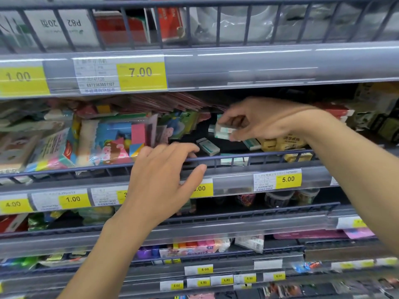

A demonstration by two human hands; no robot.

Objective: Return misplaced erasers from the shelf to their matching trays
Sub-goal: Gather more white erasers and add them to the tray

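The right hand (259,121) pinches a small stack of white-and-green erasers (224,131) between thumb and curled fingers, up at about one o'clock over the dark tray floor (228,145). That stack looks loosely gathered, and my worry is that one piece slips out of the pinch and drops behind the wire rail (248,155), or lands among the yellow erasers (287,144) just to the right, at three o'clock of the stack, making a fresh mix-up. A loose white eraser (208,146) lies on the tray floor at seven o'clock from the held stack, close to the left fingertips (192,148); a careless sweep could knock it under the colourful packets (121,139) at nine o'clock.

The left hand (164,182) is spread and relaxed, fingers draped over the rail and gripping nothing, thumb hanging below it near a yellow price tag (203,187). Another white-and-green eraser (252,144) rests under the right hand, touching the yellow ones.
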